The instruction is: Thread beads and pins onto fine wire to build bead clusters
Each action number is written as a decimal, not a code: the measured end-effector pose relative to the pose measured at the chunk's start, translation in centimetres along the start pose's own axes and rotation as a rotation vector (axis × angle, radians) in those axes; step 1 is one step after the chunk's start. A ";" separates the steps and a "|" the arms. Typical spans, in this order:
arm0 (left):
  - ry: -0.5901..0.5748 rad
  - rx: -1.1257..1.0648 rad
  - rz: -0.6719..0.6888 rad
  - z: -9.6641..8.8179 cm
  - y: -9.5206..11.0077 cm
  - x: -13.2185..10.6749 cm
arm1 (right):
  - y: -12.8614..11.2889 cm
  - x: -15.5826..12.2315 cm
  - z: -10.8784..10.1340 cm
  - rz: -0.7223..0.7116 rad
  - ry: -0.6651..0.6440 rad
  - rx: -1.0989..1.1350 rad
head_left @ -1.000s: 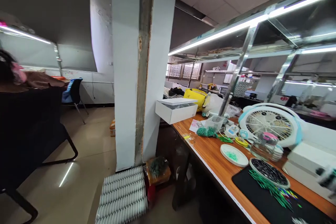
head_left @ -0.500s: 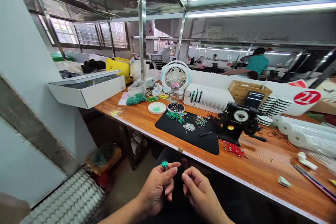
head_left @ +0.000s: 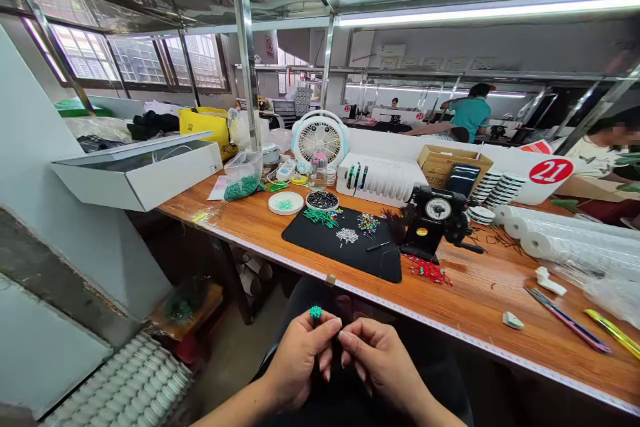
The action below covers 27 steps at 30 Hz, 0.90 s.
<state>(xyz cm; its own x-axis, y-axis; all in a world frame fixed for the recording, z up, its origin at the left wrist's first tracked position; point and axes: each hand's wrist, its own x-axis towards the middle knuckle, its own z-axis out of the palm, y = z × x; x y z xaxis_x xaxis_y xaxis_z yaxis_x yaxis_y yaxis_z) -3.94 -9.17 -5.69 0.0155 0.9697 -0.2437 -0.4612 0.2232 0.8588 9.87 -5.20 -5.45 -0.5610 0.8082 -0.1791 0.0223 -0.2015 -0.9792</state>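
My left hand (head_left: 300, 355) is closed in a pinch on a small bundle of green-tipped pins (head_left: 315, 311), held upright above my lap. My right hand (head_left: 377, 355) is closed beside it, fingertips touching the left fingers; what they hold is too small to make out. Both hands sit below the front edge of the wooden workbench (head_left: 450, 293). On the bench lies a black mat (head_left: 320, 247) with small heaps of green pins (head_left: 319, 217), white beads (head_left: 347, 235) and coloured pins (head_left: 367, 223).
A black dial machine (head_left: 435, 220) stands right of the mat, red pins (head_left: 427, 271) before it. Two dishes (head_left: 286, 203), a fan (head_left: 320, 137), a white tray rack (head_left: 380, 180), white rolls (head_left: 565, 243) and a white box (head_left: 140, 173) stand around. People work at benches behind.
The view swung from the pillar and floor to the bench, bringing my hands into sight. Since half a second ago my right fingers have closed in against the left hand's pinch.
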 end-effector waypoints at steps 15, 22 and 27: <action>-0.181 0.103 0.034 -0.9 -1.1 0.0 | -1.1 0.9 0.9 -0.097 0.021 0.001; -0.111 -0.099 0.055 -0.8 -1.1 -0.1 | -0.8 0.3 0.6 -0.161 0.107 -0.156; -0.029 -0.127 0.063 -0.3 0.0 -0.6 | -1.2 -0.8 0.5 -0.293 0.162 -0.299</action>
<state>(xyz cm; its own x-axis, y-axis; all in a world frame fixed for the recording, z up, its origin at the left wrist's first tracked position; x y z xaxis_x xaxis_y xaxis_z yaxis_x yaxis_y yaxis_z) -4.22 -9.82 -5.71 0.0078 0.9844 -0.1759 -0.5704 0.1488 0.8078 9.88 -5.81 -4.06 -0.4428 0.8885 0.1204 0.1335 0.1981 -0.9710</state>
